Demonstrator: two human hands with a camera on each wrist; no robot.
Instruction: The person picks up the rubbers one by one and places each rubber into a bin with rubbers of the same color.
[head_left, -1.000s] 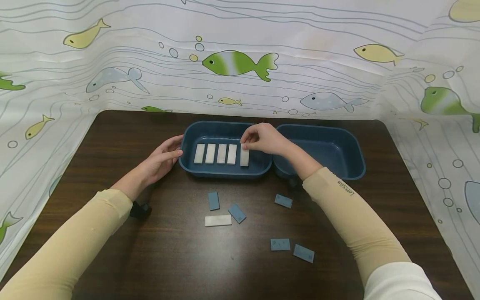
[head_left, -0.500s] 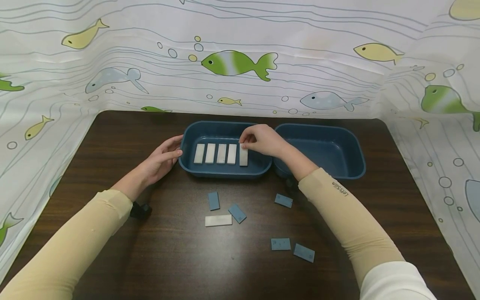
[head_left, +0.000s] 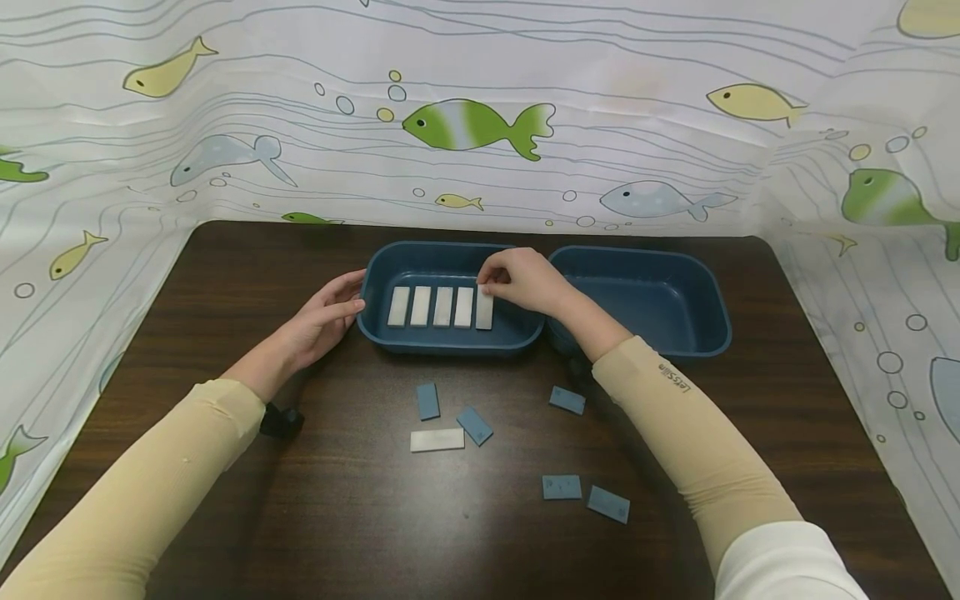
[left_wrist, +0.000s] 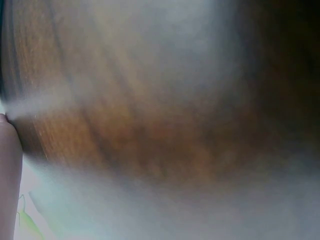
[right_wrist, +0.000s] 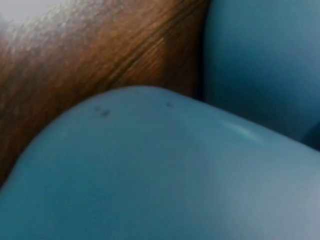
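Observation:
In the head view my right hand (head_left: 528, 279) pinches the top end of a white rectangular tile (head_left: 484, 310) between thumb and fingers. This tile stands over the right part of the left blue plastic tub (head_left: 450, 344), close beside a row of several white tiles (head_left: 442, 307) in it. My left hand (head_left: 322, 323) rests against the tub's left end, fingers fairly straight and thumb at the rim. Only a sliver of a finger (left_wrist: 9, 175) shows in the left wrist view. The right wrist view holds blue tub walls (right_wrist: 150, 165) and no fingers.
A second blue tub (head_left: 645, 292) stands right of the first, partly behind my right forearm. Another white tile (head_left: 437, 440) lies on the dark wooden table (head_left: 337, 517). Several small blue tiles (head_left: 561, 487) are scattered there too. A fish-patterned sheet (head_left: 480, 67) surrounds the table.
My right hand has shifted slightly left with the white tile, bringing it nearer the row. My left hand has stayed against the tub.

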